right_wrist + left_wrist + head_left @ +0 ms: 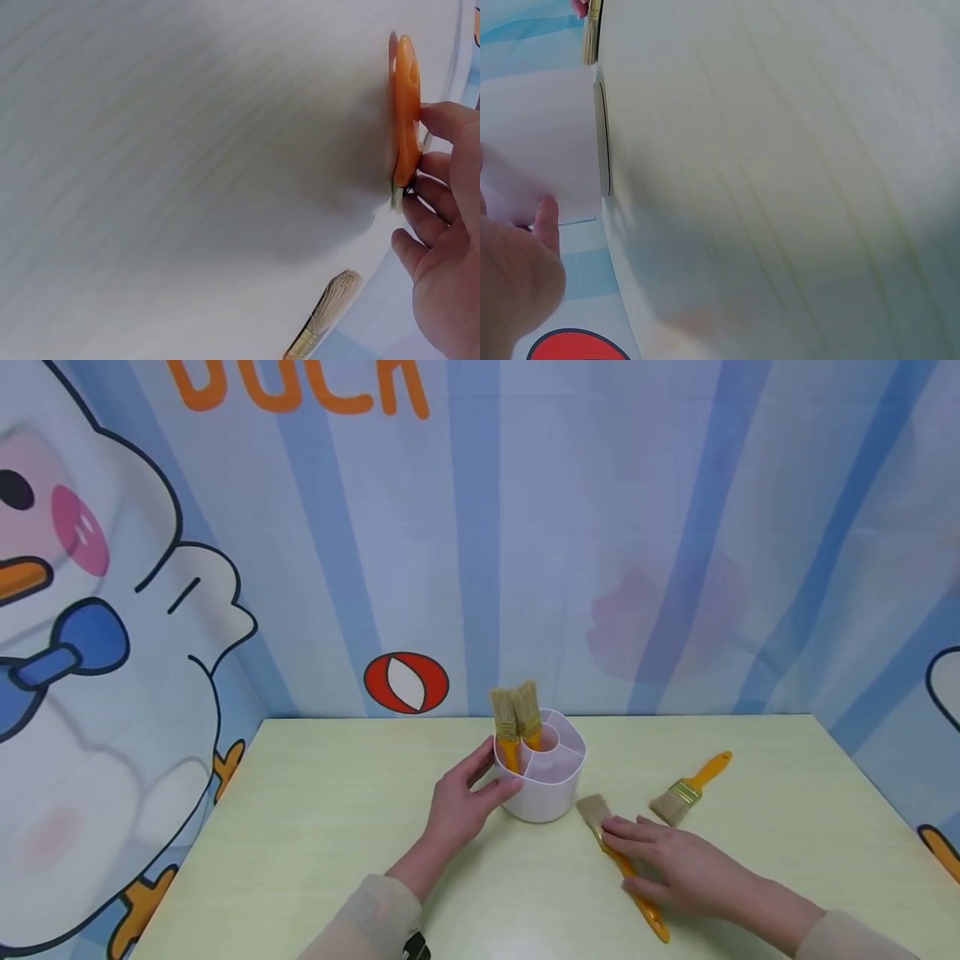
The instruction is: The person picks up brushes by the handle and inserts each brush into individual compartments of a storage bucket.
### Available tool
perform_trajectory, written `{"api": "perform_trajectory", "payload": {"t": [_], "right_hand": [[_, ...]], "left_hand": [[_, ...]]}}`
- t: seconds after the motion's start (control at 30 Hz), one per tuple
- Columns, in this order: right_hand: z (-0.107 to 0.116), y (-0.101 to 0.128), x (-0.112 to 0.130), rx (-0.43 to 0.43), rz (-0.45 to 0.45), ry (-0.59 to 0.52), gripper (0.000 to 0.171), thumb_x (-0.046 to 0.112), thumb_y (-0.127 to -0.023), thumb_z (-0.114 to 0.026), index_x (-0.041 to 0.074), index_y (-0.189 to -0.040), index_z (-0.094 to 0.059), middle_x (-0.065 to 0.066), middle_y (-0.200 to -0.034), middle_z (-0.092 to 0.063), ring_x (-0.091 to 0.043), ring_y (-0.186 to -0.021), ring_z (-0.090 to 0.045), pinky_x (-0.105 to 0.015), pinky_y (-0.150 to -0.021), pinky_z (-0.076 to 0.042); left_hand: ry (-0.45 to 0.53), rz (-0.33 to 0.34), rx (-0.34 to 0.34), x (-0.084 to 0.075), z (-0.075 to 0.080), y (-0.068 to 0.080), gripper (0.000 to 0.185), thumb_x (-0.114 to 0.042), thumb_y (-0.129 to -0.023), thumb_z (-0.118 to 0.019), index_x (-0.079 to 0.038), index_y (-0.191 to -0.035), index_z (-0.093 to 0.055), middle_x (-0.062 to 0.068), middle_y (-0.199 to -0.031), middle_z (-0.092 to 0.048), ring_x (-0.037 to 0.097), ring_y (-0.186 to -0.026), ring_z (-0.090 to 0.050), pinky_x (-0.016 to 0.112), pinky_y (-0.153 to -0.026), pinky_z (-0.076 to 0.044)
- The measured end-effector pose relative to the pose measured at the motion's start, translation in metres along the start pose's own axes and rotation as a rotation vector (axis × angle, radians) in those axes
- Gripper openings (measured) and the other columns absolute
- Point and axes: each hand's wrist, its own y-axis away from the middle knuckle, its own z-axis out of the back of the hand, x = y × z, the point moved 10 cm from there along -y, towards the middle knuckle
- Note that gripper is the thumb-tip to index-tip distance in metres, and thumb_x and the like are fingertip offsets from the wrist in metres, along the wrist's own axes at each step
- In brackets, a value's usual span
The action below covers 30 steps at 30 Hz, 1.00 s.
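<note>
A white divided brush holder [543, 797] stands upright on the table, with two paintbrushes [516, 714] in it, bristles up. My left hand [461, 802] holds its left side, thumb on the front wall and fingers around toward the back; the left wrist view shows a fingertip pressed on the holder wall [540, 135]. Right of the holder lies a paintbrush [622, 864] with a yellow-orange handle. Over it reaches my right hand [678, 864], fingers at the metal band and thumb at the handle [406, 112], without curling round it.
Another paintbrush [690, 787], wider, lies farther back on the right, bristles toward me. The pale table [360, 802] ends at a blue striped backdrop [540, 527] with a cartoon duck [97, 710] at left.
</note>
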Motion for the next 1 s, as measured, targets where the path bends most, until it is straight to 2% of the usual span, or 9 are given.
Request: {"api": "perform_trajectory", "payload": {"t": [0.33, 0.53, 0.73, 0.83, 1.0], "right_hand": [[-0.006, 0.014, 0.015, 0.048, 0.148, 0.042, 0.050, 0.034, -0.105, -0.070, 0.018, -0.152, -0.063, 0.001, -0.159, -0.057, -0.039, -0.137, -0.061, -0.056, -0.105, -0.057], [-0.006, 0.023, 0.026, 0.023, 0.226, 0.073, 0.047, 0.031, -0.107, -0.067, 0.020, -0.153, -0.061, 0.002, -0.158, -0.058, -0.036, -0.135, -0.064, -0.052, -0.102, -0.060], [-0.004, 0.028, 0.038, -0.039, 0.318, 0.074, 0.052, 0.019, -0.102, -0.074, 0.016, -0.153, -0.061, -0.003, -0.156, -0.060, -0.033, -0.135, -0.064, -0.048, -0.102, -0.061], [-0.002, 0.030, 0.033, -0.041, 0.258, 0.038, 0.054, 0.026, -0.104, -0.073, 0.016, -0.155, -0.059, -0.005, -0.157, -0.059, -0.032, -0.137, -0.063, -0.047, -0.103, -0.060], [-0.003, 0.033, 0.009, -0.022, 0.019, -0.108, 0.061, 0.049, -0.106, -0.064, 0.015, -0.156, -0.057, -0.004, -0.159, -0.057, -0.034, -0.142, -0.057, -0.048, -0.109, -0.056]], "left_hand": [[0.007, 0.003, -0.006, 0.001, 0.001, 0.000, 0.078, -0.034, -0.096, -0.083, -0.025, -0.163, -0.046, -0.002, -0.164, -0.050, 0.027, -0.151, -0.048, 0.045, -0.111, -0.054], [0.002, -0.007, -0.007, -0.001, 0.001, 0.001, 0.079, -0.034, -0.096, -0.083, -0.021, -0.164, -0.045, -0.002, -0.164, -0.050, 0.028, -0.151, -0.049, 0.045, -0.110, -0.054], [0.005, -0.007, -0.012, -0.002, 0.002, 0.002, 0.079, -0.033, -0.096, -0.084, -0.020, -0.164, -0.045, -0.001, -0.164, -0.049, 0.027, -0.151, -0.049, 0.045, -0.110, -0.054], [0.008, -0.006, -0.012, -0.001, 0.002, 0.002, 0.079, -0.033, -0.095, -0.084, -0.022, -0.164, -0.046, -0.002, -0.164, -0.050, 0.027, -0.151, -0.049, 0.044, -0.111, -0.054], [0.006, -0.004, -0.009, 0.000, 0.000, 0.001, 0.078, -0.035, -0.096, -0.083, -0.026, -0.163, -0.046, -0.003, -0.164, -0.050, 0.026, -0.151, -0.049, 0.044, -0.111, -0.054]]}}
